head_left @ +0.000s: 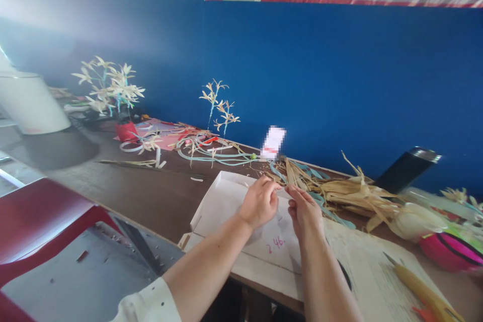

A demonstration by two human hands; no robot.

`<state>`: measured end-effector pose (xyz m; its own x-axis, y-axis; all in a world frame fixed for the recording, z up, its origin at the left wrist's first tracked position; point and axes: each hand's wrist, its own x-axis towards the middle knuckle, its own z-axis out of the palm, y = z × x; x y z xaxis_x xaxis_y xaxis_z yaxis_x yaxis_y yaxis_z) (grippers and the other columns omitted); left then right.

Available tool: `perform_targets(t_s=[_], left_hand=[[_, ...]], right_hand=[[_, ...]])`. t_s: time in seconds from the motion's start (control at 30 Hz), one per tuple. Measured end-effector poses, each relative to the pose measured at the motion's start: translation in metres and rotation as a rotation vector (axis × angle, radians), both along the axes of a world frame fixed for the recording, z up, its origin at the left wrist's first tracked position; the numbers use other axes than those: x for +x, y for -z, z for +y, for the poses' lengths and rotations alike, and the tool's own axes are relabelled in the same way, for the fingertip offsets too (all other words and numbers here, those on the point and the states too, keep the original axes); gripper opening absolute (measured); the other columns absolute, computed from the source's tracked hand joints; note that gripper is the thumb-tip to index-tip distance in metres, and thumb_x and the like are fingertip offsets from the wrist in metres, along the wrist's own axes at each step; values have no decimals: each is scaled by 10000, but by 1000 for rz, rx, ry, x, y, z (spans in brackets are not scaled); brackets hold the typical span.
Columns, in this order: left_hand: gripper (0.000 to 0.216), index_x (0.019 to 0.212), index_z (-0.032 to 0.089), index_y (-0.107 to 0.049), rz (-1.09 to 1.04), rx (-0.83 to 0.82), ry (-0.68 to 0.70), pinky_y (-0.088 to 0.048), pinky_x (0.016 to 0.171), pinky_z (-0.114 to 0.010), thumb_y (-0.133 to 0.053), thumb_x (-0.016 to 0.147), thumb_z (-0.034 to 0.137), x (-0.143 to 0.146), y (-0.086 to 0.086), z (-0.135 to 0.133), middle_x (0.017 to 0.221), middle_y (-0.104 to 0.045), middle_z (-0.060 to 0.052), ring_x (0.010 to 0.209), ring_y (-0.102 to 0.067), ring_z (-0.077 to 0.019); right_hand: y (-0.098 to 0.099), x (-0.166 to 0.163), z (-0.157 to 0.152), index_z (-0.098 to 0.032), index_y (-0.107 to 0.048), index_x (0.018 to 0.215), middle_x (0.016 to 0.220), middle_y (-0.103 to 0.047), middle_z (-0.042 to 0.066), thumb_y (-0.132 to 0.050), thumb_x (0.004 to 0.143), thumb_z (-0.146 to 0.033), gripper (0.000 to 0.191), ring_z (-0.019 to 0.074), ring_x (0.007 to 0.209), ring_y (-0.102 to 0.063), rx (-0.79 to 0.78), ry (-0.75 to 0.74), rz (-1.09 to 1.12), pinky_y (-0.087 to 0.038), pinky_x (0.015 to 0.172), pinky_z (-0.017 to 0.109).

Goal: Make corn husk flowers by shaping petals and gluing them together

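Note:
Over an open white cardboard box (264, 266) with "246" written in pink, my two hands nearly meet at the fingertips. My left hand (261, 200) is closed, thumb and forefinger pressed together. My right hand (305, 210) pinches close beside it, fingers curled. Whatever lies between the fingertips is too small to make out. Just beyond my right hand lies a pile of dried corn husks (339, 192), with pale blue strips (334, 214) among it.
Husk flowers (116, 85) stand in a red pot (126, 132) at the left; more flower stems (217, 105) rise near the blue partition (339, 75). A black flask (405, 171), a pink pouch (451, 251) and a wooden-handled pointed tool (422, 289) are at right. A red chair (41, 221) stands left.

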<state>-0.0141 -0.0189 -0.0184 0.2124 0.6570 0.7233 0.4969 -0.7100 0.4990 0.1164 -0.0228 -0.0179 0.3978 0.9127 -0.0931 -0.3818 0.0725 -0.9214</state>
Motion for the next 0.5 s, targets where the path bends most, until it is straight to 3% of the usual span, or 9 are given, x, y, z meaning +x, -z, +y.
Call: perform_targets(t_s=[0.2, 0.5], left_hand=[[218, 980, 167, -592, 178, 26, -68, -435, 801, -349, -502, 839, 306, 1, -3, -4, 903, -557, -83, 899, -513, -218], [206, 777, 174, -607, 154, -24, -157, -409, 748, -300, -440, 869, 250, 1, -2, -2, 807, -571, -71, 815, -516, -186]], right_hand=[[3, -1, 1, -171, -690, 809, 785, -659, 23, -801, 546, -336, 329, 12, 429, -377, 19, -5, -46, -279, 350, 134], [4, 0, 3, -179, -696, 801, 790, -661, 33, -796, 533, -373, 346, 22, 409, -373, 34, -29, -94, -258, 337, 169]])
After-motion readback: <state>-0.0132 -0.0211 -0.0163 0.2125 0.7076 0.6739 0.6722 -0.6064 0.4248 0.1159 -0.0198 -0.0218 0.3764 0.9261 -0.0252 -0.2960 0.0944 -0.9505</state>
